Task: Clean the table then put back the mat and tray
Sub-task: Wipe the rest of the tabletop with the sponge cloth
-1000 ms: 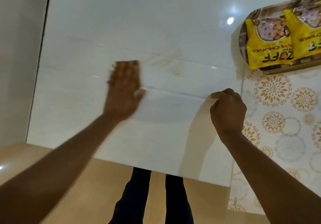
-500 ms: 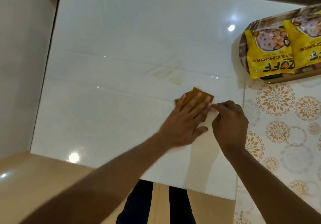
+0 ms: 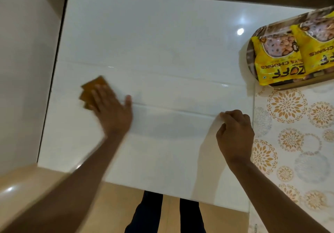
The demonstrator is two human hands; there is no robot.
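Note:
The glossy white table (image 3: 162, 39) fills most of the head view. My left hand (image 3: 112, 109) presses flat on an orange-brown cloth (image 3: 90, 90) at the table's left side, blurred by motion. My right hand (image 3: 235, 135) is curled and grips the lifted left edge of the floral mat (image 3: 292, 142), which lies on the right part of the table. The tray (image 3: 289, 87) stands at the far right, partly on the mat, cut off by the frame edge.
Two yellow snack packets (image 3: 276, 59) lie in the tray. A pale wall (image 3: 21, 70) borders the table on the left. My legs (image 3: 150, 214) stand on the tan floor at the table's near edge.
My left hand swept the cloth from beside my right hand over to the left. The brown streaks seen mid-table earlier no longer show. My right hand kept its place.

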